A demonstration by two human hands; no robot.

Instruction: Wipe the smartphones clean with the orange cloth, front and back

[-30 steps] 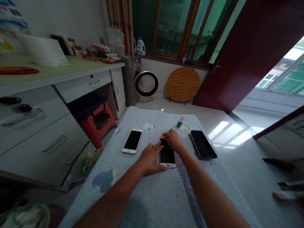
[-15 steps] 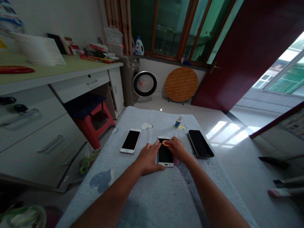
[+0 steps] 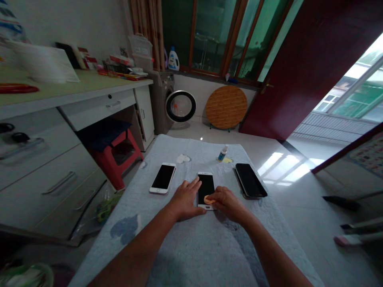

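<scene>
A white smartphone with a dark screen lies face up on the cloth-covered table. My left hand holds it steady from the left, its fingers at the upper left edge and its thumb by the bottom edge. In my right hand is a small orange sponge pad, pinched and pressed on the lower part of the screen. Left of my hands lies another white smartphone. A dark smartphone rests on top of another device at the right. Behind stands a small spray bottle.
The light blue patterned cloth covers the table. A red stool and a white desk are at the left. Beyond the table are an open-door washing machine, a folded round wooden table and a dark red door.
My right hand has slid the orange sponge pad down the screen, from near the top to near the bottom. My left hand stays in place on the smartphone.
</scene>
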